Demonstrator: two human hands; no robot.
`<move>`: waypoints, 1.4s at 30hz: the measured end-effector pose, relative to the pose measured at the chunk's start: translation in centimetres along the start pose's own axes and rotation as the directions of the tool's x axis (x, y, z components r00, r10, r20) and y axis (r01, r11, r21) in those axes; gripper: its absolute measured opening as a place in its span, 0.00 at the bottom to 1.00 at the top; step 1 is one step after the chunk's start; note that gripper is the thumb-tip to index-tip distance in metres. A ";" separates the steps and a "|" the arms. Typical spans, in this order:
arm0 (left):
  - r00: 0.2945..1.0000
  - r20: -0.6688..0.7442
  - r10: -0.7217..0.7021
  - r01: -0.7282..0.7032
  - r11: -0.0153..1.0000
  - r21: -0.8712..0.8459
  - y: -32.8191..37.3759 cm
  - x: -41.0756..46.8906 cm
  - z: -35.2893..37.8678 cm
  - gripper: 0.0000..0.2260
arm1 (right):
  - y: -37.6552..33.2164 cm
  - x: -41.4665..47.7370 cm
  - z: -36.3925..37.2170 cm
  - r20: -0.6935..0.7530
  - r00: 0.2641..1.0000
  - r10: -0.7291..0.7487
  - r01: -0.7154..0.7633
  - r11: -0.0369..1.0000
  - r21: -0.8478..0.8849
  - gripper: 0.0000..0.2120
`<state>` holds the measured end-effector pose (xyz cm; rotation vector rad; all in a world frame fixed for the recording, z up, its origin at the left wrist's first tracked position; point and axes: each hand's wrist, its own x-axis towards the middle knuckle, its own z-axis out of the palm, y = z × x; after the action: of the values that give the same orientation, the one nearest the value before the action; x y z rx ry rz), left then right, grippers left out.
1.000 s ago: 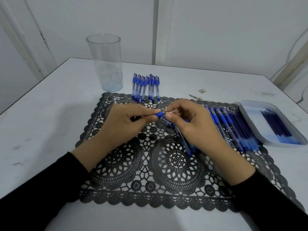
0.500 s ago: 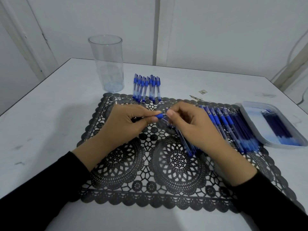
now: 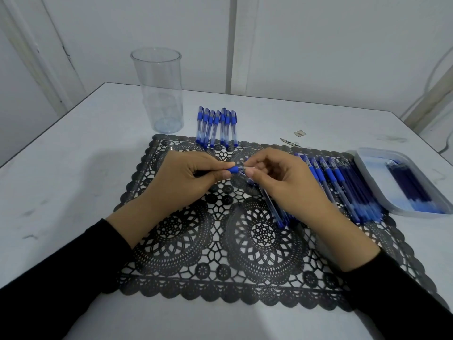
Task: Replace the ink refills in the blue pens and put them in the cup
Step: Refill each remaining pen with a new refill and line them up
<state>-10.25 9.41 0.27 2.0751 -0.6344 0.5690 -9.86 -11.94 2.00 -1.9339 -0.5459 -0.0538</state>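
While the left hand [image 3: 181,177] grips a blue pen [image 3: 232,170] in curled fingers, the right hand [image 3: 282,182] pinches its tip end. This looks like the tip being twisted, though which way cannot be told. The next move calls for a steady turn without losing small parts. The cup [image 3: 158,94] stands near the far left corner of the table [image 3: 73,168], with no pens in it. The refills [image 3: 407,185] lie in a tray [image 3: 367,173] at the table's right edge. A black lace mat [image 3: 196,253] lies under the hands, and pale walls stand behind.
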 end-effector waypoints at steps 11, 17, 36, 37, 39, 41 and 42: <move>0.999 0.018 -0.035 0.034 0.999 0.032 -0.3 -0.1 -0.2 0.12 | 0.1 -0.1 -0.4 -0.062 0.998 -0.004 0.002 1.000 -0.028 0.04; 0.991 0.008 -0.134 0.134 0.990 0.035 -0.8 -0.1 -1.1 0.12 | 0.5 -0.5 -1.4 -0.103 0.995 0.016 -0.020 0.999 -0.042 0.04; 0.991 0.020 -0.131 0.129 0.989 0.077 -0.7 -0.2 -0.7 0.12 | 0.5 -0.7 -1.1 -0.071 0.994 -0.082 0.044 0.899 -0.435 0.05; 0.992 0.020 -0.128 0.126 0.989 0.075 -0.6 -0.2 -0.7 0.12 | 0.4 -0.7 -1.1 -0.087 0.994 -0.067 0.028 0.920 -0.392 0.05; 0.993 0.012 -0.118 0.117 0.991 0.064 -0.4 -0.2 -0.6 0.12 | 0.4 -0.8 -0.9 -0.092 0.996 -0.013 -0.011 0.967 -0.255 0.08; 0.995 0.001 -0.104 0.104 0.994 0.044 -0.2 -0.1 -0.4 0.12 | 0.3 -0.8 -0.5 -0.089 0.996 0.013 -0.028 0.986 -0.166 0.13; 0.995 -0.003 -0.095 0.095 0.995 0.034 -0.1 -0.1 -0.3 0.12 | 0.2 -0.8 -0.2 -0.097 0.995 0.011 -0.026 0.988 -0.155 0.13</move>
<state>-10.33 9.73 0.28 2.1240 -0.5253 0.5297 -10.47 -12.50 1.68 -2.0763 -0.4713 -0.1812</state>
